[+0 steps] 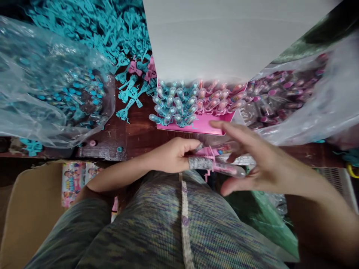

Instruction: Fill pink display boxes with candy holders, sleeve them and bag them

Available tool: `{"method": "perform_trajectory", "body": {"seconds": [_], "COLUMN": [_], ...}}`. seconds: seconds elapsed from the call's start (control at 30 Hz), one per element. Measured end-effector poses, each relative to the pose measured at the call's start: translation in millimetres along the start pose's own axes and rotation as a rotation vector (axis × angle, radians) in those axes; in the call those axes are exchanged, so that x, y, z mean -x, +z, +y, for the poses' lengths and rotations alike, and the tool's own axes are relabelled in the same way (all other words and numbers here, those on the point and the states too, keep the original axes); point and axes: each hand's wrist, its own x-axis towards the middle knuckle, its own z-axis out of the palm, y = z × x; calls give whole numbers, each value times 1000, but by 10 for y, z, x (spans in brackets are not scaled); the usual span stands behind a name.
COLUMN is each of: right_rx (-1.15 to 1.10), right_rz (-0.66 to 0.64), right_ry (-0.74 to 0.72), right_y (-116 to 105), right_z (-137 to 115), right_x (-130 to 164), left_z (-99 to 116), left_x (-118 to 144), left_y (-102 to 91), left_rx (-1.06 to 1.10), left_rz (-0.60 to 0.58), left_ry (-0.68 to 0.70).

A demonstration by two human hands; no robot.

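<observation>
- Left hand [168,155]: fingers closed together, pinching a pink plastic clip [212,152] between the thumb and a finger bound in a grey wrapping [200,163].
- Two clear, round-ended plastic tubes [231,170] with coloured contents lie at the clip, pointing towards the right hand; how they are fastened cannot be told.
- Right hand [260,160]: thumb and fingers spread wide about the tubes' far ends; whether any fingertip touches them cannot be told.
- Location of clip and tubes: in front of the body, just before the near edge of the dark brown wooden table [134,138].
- Beyond the hands, on the table: a bright pink tray [207,121] with a tall white panel [218,41] behind. Turquoise-based tubes [171,101] stand at its left, pink-based tubes [215,97] at its right; the near right floor is bare.
- Left side: a translucent plastic bag [25,116] of blue-capped tubes, beside a heap of turquoise plastic clips [112,28].
- Right side: a translucent plastic bag [336,93] of pink-capped tubes.
</observation>
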Motion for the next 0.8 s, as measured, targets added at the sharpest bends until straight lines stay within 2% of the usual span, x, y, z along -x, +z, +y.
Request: {"method": "perform_trajectory", "body": {"seconds": [0.13, 0.2, 0.3, 0.4, 0.47, 0.57, 0.67, 0.8], "right_rx": [-338, -337, -38, 337, 485, 539, 504, 599], "right_rz": [76, 135, 263, 348, 310, 208, 113, 13], "right_ry": [187, 221, 230, 224, 198, 197, 193, 166], "right_y": [236, 289, 167, -9, -26, 76, 134, 48], "right_z": [-45, -52, 2, 190, 365, 588, 680, 668], "right_x": [-66, -85, -95, -129, -189, -301, -358, -368], "left_z": [6, -20, -75, -131, -157, -151, -121, -219], "left_x": [8, 7, -24, -83, -117, -114, -5, 260], "left_y": [8, -33, -176, -348, -436, -569, -855, -1522], "left_rx": [-560, -792, -1021, -1186, -1251, -1233, -1170, -1157], "left_rz": [241, 272, 305, 375, 341, 340, 535, 815], "left_ry": [172, 283, 372, 313, 262, 219, 150, 28]}}
